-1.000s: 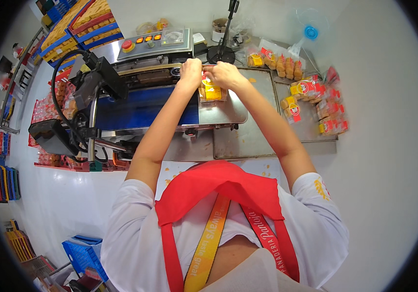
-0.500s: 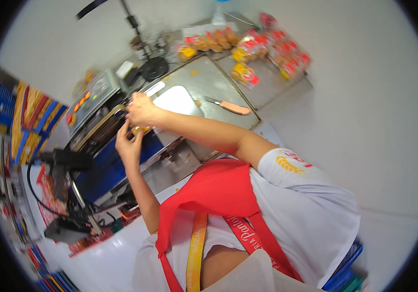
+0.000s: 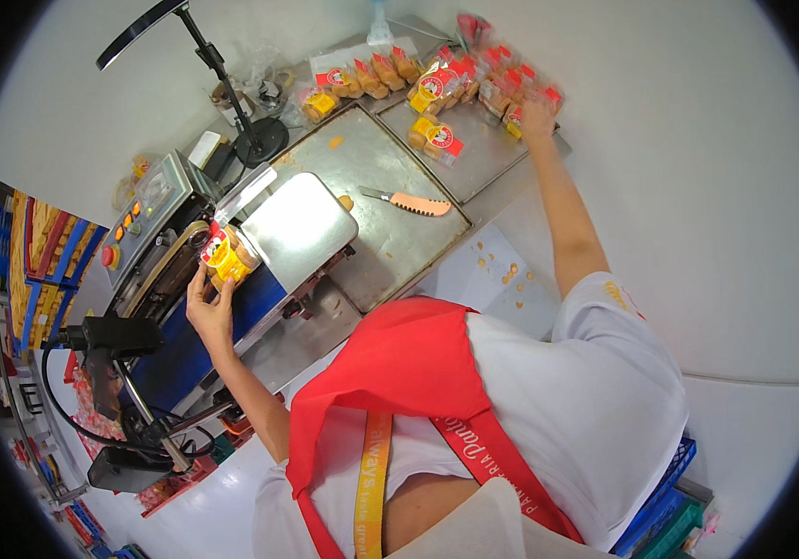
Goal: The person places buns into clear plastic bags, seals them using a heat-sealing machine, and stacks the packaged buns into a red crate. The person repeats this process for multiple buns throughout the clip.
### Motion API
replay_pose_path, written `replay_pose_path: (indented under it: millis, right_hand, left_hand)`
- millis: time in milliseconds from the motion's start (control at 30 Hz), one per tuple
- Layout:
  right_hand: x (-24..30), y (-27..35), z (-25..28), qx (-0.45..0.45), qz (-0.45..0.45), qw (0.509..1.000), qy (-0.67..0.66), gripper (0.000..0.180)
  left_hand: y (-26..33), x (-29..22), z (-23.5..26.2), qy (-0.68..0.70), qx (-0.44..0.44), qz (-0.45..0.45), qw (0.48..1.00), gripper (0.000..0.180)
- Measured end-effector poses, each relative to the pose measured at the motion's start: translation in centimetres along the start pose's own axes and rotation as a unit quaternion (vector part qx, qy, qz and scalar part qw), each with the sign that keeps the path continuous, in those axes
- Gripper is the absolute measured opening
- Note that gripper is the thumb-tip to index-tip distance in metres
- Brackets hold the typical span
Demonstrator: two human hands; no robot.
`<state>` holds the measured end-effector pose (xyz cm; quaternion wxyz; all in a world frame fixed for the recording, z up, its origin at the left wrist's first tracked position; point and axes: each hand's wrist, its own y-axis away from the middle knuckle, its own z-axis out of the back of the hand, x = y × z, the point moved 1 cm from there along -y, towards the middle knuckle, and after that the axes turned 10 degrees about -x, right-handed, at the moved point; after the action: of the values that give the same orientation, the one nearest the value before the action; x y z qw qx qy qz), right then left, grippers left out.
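Observation:
My left hand (image 3: 210, 307) holds a clear bag of round baked goods with a red and yellow label (image 3: 229, 255) at the sealing machine (image 3: 162, 210). Thumb and fingers grip the bag's lower end, and its top lies by the machine's sealing edge above the blue conveyor belt (image 3: 249, 307). Far to the right, my right hand (image 3: 537, 115) reaches into a group of similar bags and its fingers close over one bag (image 3: 514, 121) at the near edge. That hand partly hides the bag.
A knife with an orange handle (image 3: 421, 204) lies on the metal table (image 3: 390, 158), right of a shiny metal plate (image 3: 299, 228). More filled bags (image 3: 376, 76) line the back. A round-based black stand (image 3: 262, 140) rises behind the machine. A black jointed mount (image 3: 125, 335) stands at left.
My right hand has left the sealing machine and swung far right to the bags at the back. My left hand has stayed at the machine, and the bag it holds now shows plainly.

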<state>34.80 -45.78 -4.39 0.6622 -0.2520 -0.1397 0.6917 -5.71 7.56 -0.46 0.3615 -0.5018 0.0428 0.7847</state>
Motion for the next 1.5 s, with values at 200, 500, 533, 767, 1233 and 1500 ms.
replay_pose_path:
  millis: [200,500,533,767,1233,1500]
  right_hand:
    - [-1.4,0.9,-2.3,-0.078,0.153,0.984,-0.053,0.016]
    - [14.1,0.0,20.5,0.130,0.088,0.818,-0.554,0.024]
    - [15.9,0.4,21.9,0.133,0.090,0.780,-0.604,0.026]
    - [19.8,0.4,28.8,0.177,0.205,0.622,-0.735,0.024]
    - [27.1,2.3,27.6,0.149,0.168,0.505,-0.833,0.089]
    - [27.9,2.1,27.4,0.097,0.222,0.649,-0.721,0.051]
  left_hand:
    - [0.4,-3.0,1.2,-0.130,-0.086,-0.107,0.982,0.044]
    - [4.5,-19.4,-9.6,0.115,0.097,-0.291,0.945,0.071]
    - [4.3,-19.5,-11.1,0.120,0.084,-0.300,0.943,0.078]
    - [-0.4,-16.9,-12.5,0.245,0.074,-0.173,0.951,0.045]
    - [-1.6,-9.4,-12.2,0.665,0.313,0.315,0.600,0.042]
    - [-3.2,-8.4,-9.1,0.549,0.245,0.301,0.740,0.041]
